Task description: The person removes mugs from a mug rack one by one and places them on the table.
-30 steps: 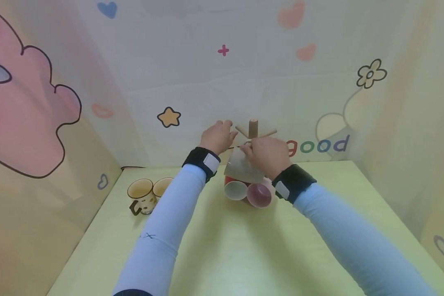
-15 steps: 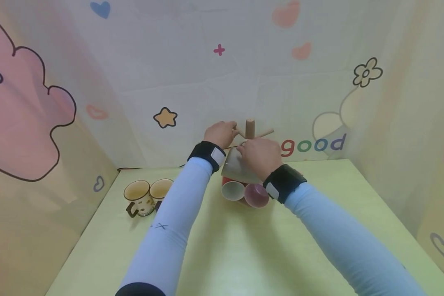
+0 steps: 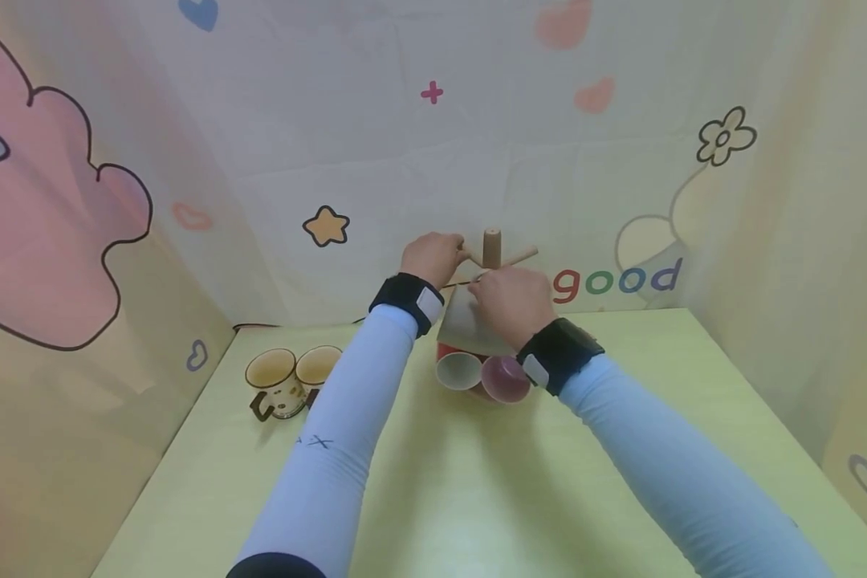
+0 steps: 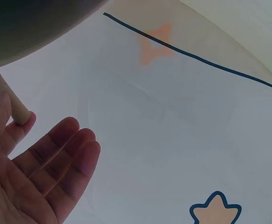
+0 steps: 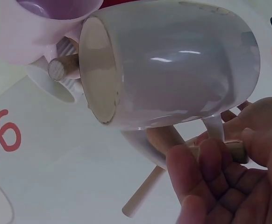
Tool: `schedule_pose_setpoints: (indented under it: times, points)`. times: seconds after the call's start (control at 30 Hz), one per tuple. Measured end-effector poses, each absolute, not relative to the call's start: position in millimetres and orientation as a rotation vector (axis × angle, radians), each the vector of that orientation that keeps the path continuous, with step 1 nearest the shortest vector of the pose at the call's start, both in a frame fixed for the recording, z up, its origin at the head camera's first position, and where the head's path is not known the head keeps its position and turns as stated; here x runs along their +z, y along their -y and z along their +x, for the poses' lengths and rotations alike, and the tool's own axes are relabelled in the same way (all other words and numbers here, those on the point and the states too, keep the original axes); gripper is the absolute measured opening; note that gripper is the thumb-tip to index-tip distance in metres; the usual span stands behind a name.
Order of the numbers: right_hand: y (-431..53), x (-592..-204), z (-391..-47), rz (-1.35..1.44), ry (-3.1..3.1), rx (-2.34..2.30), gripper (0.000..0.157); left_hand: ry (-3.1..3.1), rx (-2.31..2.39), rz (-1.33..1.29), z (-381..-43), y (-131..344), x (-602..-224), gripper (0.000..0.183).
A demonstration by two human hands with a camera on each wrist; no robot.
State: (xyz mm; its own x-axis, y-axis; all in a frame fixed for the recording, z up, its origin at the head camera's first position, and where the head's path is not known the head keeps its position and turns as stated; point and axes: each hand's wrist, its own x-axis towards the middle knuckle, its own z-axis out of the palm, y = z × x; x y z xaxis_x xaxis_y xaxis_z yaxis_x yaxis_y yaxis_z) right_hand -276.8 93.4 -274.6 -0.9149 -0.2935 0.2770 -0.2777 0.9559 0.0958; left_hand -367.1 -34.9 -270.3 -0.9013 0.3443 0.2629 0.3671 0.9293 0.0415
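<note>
In the head view a wooden mug tree [image 3: 492,250] stands at the back, its angled pegs spreading from the post. With thumb and finger my left hand [image 3: 432,257] pinches the tip of its left peg [image 4: 15,106]; the other fingers stay extended. My right hand [image 3: 514,303] grips the handle of a pale grey-white mug [image 3: 464,323], which tilts mouth down to the left against the tree. Seen from the right wrist, the mug's handle [image 5: 214,127] lies by the peg, partly hidden behind fingers. Below it hang a red mug, white inside [image 3: 459,372], and a pink mug [image 3: 506,380].
Two cream patterned mugs [image 3: 274,384] with brown handles stand upright at the table's left, one partly behind my left sleeve. The pale green table [image 3: 433,498] meets a printed cloth wall [image 3: 376,193] right behind the mug tree.
My left hand has moved slightly right and now pinches the left peg's tip, from which it stood apart one second ago. My right hand and the grey-white mug have hardly moved.
</note>
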Motion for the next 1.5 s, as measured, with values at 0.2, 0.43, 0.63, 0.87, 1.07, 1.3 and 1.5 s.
schedule_pose_setpoints:
  times: [0.2, 0.43, 0.63, 0.87, 1.07, 1.3, 1.5]
  points:
    - [-99, -273, -275, 0.459, 2.813, -0.069, 0.027, 2.827, -0.095, -0.505, -365, 38, -270, 0.030]
    - [-108, -274, -276, 0.465, 2.864, -0.037, 0.030, 2.822, -0.024, -0.468, -362, 40, -273, 0.031]
    - [-116, -276, -279, 0.417, 2.825, 0.020, 0.014, 2.792, 0.048, -0.467, -359, 40, -276, 0.033]
    - [-122, -277, -283, 0.360, 2.841, 0.061, 0.011, 2.785, 0.115, -0.472, -353, 41, -276, 0.035]
    - [-126, -275, -282, 0.315, 2.885, 0.060, 0.015, 2.789, 0.142, -0.493, -344, 42, -274, 0.033]
    - [-136, -273, -284, 0.351, 2.921, 0.004, 0.064, 2.797, 0.115, -0.507, -336, 41, -275, 0.032]
    - [-144, -275, -290, 0.355, 2.896, -0.007, 0.059, 2.795, 0.103, -0.525, -332, 40, -274, 0.033]
